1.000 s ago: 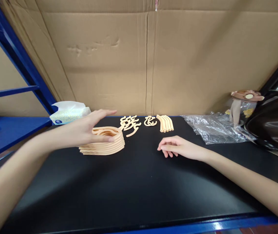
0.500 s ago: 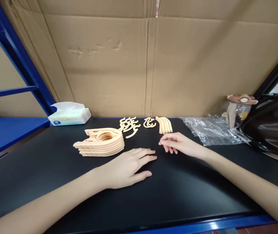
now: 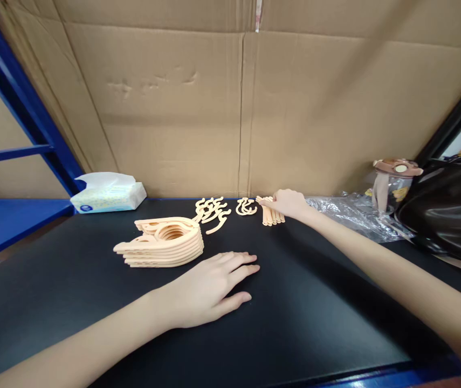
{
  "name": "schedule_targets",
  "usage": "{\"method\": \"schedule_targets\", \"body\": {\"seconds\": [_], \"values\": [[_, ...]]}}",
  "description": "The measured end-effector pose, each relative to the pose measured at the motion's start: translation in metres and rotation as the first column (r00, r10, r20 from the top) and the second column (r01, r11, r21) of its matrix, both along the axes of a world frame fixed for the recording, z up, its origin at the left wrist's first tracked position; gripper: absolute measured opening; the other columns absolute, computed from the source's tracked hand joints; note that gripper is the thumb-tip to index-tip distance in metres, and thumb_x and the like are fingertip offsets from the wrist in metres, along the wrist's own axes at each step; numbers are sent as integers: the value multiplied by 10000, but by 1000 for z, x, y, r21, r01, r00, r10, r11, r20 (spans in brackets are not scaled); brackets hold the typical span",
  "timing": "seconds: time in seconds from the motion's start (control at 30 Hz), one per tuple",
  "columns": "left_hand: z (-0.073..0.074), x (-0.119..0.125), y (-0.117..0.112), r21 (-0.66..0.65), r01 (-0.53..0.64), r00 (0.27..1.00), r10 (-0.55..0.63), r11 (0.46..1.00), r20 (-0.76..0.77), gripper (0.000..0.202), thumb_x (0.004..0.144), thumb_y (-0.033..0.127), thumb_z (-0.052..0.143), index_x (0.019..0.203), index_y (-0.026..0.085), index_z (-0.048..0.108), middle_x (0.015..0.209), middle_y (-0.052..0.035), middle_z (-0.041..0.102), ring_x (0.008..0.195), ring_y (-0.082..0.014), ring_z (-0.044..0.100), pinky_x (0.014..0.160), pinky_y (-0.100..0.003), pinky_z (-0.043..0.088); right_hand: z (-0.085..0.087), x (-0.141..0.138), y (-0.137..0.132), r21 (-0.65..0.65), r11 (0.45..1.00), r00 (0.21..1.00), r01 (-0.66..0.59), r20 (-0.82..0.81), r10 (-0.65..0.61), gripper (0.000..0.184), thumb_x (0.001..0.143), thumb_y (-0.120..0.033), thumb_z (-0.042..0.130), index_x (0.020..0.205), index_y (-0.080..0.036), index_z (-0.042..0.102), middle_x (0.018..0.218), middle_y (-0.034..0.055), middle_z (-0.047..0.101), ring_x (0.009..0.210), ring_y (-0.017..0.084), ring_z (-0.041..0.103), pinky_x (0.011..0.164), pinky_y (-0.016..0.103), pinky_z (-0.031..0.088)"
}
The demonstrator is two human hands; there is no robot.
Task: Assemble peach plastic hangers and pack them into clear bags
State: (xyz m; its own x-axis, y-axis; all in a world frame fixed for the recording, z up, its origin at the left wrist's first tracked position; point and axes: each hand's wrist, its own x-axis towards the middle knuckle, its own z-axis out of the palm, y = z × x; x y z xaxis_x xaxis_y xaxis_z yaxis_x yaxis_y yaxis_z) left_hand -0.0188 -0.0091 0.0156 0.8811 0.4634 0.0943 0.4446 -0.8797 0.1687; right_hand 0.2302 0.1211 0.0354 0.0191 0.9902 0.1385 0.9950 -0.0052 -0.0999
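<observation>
Left hand (image 3: 210,288) palm down on the black table (image 3: 315,307), fingers loosely spread, thumb apart; grip released. Sits mid-table, fingertips pointing right, just right of and nearer than the stack (image 3: 181,250). Stack = flat beige pieces with a round opening, rounded end toward the hooks, narrow ends left.

Right hand (image 3: 289,203) out near the back edge, over the beige rods (image 3: 274,217). Fingers bent down at the rods' far ends, thumb side toward the left; touching them, it seems, but can't tell if a rod is gripped. Rods lie side by side, near ends showing below the hand, far ends by the cardboard (image 3: 173,108).

Small hooks (image 3: 210,209) in a loose pile along the back edge, between stack and arcs (image 3: 246,207); one hook lies out in front of the pile. Arcs just left of the rods.

Left back corner: tissue pack (image 3: 111,199), close to the blue frame (image 3: 32,102). Right of the right hand: clear plastic (image 3: 347,218), then bottle (image 3: 398,186) and dark bag (image 3: 452,210), crowding that side.

Open room: broad stretch from the left hand rightward, under the right forearm, to the front edge with its blue rim (image 3: 376,381); narrower strip left of the stack.
</observation>
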Motion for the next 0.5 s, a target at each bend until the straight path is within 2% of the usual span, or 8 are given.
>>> {"method": "schedule_targets", "body": {"seconds": [0.2, 0.33, 0.5], "values": [[3, 1, -1, 2, -14, 1000, 14, 1000, -25, 446, 974, 341, 429, 1398, 204, 417, 1463, -85, 414, 1325, -257, 411, 1079, -417, 369, -4, -8, 13, -16, 997, 997, 77, 30, -77, 400, 772, -477, 574, 939, -141, 712, 924, 157, 720, 937, 290, 666, 731, 312, 463], [3, 2, 1, -4, -10, 1000, 10, 1000, -22, 449, 973, 332, 433, 1402, 203, 409, 1464, -80, 413, 1328, -253, 406, 1083, -420, 365, 7, 2, 14, -9, 993, 992, 120, 32, -120, 401, 761, -471, 583, 963, -148, 705, 934, 146, 720, 927, 284, 670, 710, 311, 471], [1, 2, 2, -2, -15, 999, 15, 1000, -29, 451, 975, 333, 430, 1405, 199, 404, 1467, -82, 408, 1332, -254, 401, 1085, -427, 361, 16, 21, 17, 33, 980, 977, 197, 79, -199, 405, 802, -454, 574, 995, -117, 690, 982, 171, 703, 991, 304, 646, 763, 342, 469]]}}
